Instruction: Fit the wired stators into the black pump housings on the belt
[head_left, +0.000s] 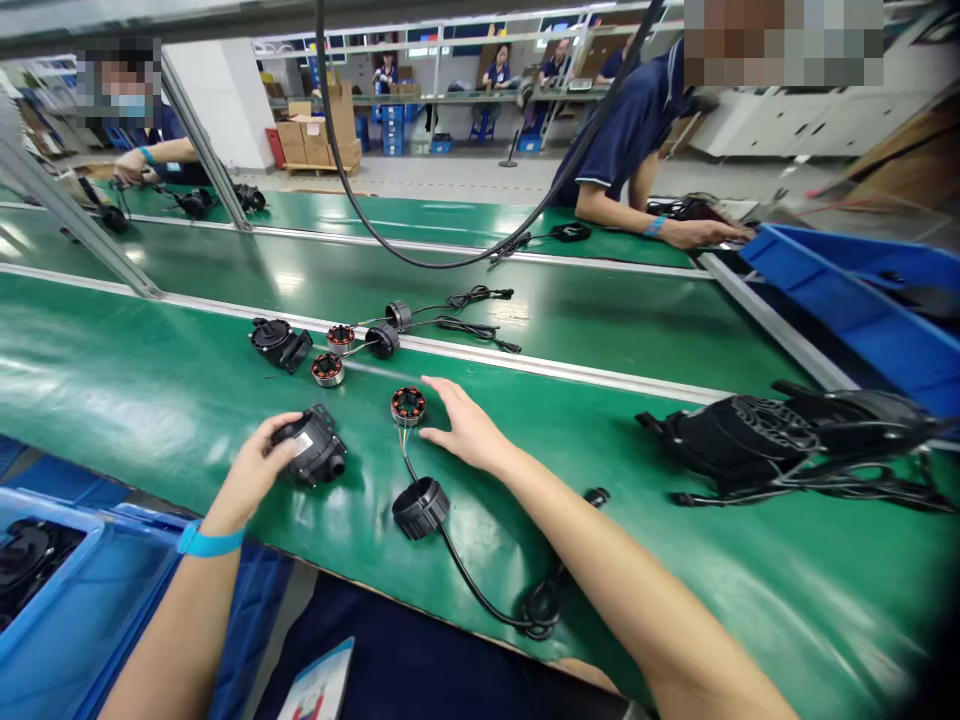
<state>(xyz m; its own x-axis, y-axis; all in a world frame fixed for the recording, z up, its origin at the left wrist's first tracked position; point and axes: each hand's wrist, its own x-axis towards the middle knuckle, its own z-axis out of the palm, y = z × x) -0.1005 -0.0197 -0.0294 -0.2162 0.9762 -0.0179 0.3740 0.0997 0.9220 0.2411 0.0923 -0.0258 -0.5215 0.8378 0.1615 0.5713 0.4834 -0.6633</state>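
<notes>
My left hand (259, 465) has its fingers and thumb around the left side of a black motor housing (318, 447) on the green bench. My right hand (466, 425) is open, its thumb and fingers spread just right of a copper-wound stator ring (408, 406). Coloured wires run from that ring to a black round cap (421, 508) nearer me, and a black cable goes from the cap to a coil (538, 606). Behind lie another black housing (279, 344), two more stators (328, 370) and two black caps (382, 341) with cables.
A metal rail (555, 372) crosses the bench behind the parts. Black housings with cables (739, 440) lie at the right, near a blue bin (847, 290). Blue crates (52, 590) stand at lower left. A thick cable (420, 262) hangs in front. Co-workers stand across the bench.
</notes>
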